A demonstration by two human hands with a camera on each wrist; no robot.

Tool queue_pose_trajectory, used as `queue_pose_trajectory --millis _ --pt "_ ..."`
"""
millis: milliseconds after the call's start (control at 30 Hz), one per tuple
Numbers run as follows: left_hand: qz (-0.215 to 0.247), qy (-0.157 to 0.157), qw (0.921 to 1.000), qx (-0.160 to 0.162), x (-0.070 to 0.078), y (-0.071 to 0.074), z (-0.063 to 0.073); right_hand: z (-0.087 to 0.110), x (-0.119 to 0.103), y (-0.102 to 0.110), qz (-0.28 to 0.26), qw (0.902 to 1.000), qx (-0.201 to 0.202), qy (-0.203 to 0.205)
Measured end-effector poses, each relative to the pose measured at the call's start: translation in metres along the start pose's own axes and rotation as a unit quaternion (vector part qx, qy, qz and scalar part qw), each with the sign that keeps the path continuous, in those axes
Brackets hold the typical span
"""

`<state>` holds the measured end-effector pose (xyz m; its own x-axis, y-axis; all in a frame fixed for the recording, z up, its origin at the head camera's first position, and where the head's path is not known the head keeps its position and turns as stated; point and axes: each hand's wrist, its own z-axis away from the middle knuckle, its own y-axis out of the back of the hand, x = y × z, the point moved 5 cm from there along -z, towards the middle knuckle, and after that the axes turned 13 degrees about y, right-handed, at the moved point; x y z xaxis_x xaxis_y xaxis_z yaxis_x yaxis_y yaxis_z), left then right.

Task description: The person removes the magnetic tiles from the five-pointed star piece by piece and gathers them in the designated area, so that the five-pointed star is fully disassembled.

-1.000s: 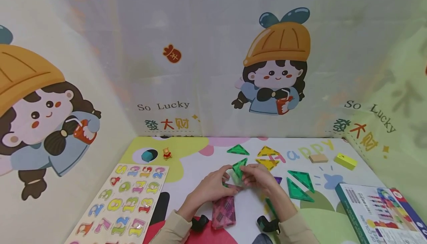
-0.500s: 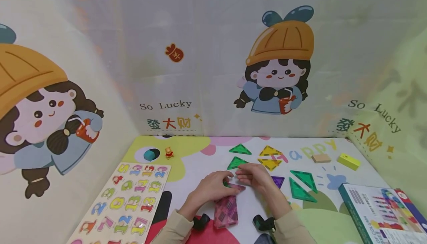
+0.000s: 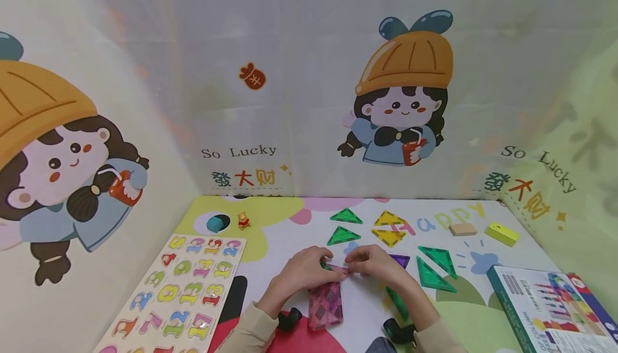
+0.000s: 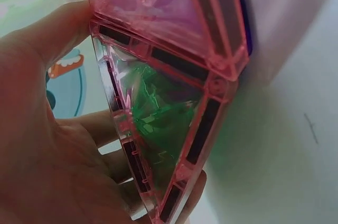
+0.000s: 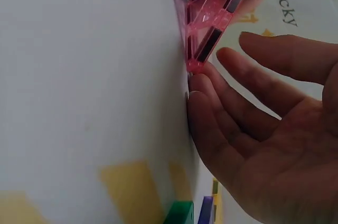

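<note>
My left hand grips a pink triangular magnetic tile, thumb at one edge and fingers behind. Green tile material shows through its clear face. Right beside it, a stack of pink square magnetic tiles lies on the table. My right hand is at the other end of the triangle; in the right wrist view its fingertips are low at the table, right at the pink tip, with the thumb apart from the fingers.
Green triangle tiles lie to the right, yellow ones and more green ones further back, a purple one by the right hand. A number puzzle board is left, a boxed set right.
The right hand set a green triangle down at the back, below the other green one, and let go. It then came back towards the pink triangle. The left hand stayed on its tile.
</note>
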<state>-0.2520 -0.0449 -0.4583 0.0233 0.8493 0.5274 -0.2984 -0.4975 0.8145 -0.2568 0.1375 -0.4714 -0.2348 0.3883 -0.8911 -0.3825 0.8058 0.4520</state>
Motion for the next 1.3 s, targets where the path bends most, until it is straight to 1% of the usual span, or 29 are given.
queue_pose_trajectory --millis 100,233,367,467,600,700,900,1033,1133,1300 --pt "0.005 0.002 1.0000 -0.001 -0.001 0.000 0.000 0.002 -0.004 -0.004 0.055 0.9979 -0.016 0.032" --pt "0.013 -0.007 0.9999 0.005 -0.001 0.001 -0.001 0.001 -0.008 -0.012 0.124 0.9896 -0.024 0.068" --pt "0.028 -0.019 0.9994 0.002 -0.002 0.001 -0.002 -0.002 -0.009 -0.018 0.169 0.9823 -0.023 0.078" --pt "0.045 -0.023 0.9987 -0.013 -0.004 0.001 -0.003 -0.003 -0.010 -0.021 0.187 0.9785 -0.022 0.086" --pt "0.064 -0.031 0.9968 -0.037 -0.005 0.002 -0.003 -0.003 -0.010 -0.020 0.197 0.9756 -0.018 0.095" --pt "0.069 -0.037 0.9958 -0.047 -0.005 0.002 -0.003 -0.002 -0.010 -0.018 0.187 0.9779 -0.017 0.091" --pt "0.067 -0.039 0.9956 -0.053 -0.004 0.000 -0.005 -0.001 -0.011 -0.012 0.152 0.9851 -0.015 0.080" --pt "0.074 -0.037 0.9950 -0.056 -0.003 0.000 -0.005 -0.001 -0.011 -0.008 0.136 0.9867 -0.010 0.089" --pt "0.074 -0.035 0.9949 -0.059 -0.003 0.000 -0.005 -0.002 -0.011 -0.006 0.133 0.9861 -0.004 0.099" --pt "0.064 -0.031 0.9956 -0.060 -0.003 -0.001 -0.005 -0.001 -0.010 -0.003 0.137 0.9859 0.012 0.096"
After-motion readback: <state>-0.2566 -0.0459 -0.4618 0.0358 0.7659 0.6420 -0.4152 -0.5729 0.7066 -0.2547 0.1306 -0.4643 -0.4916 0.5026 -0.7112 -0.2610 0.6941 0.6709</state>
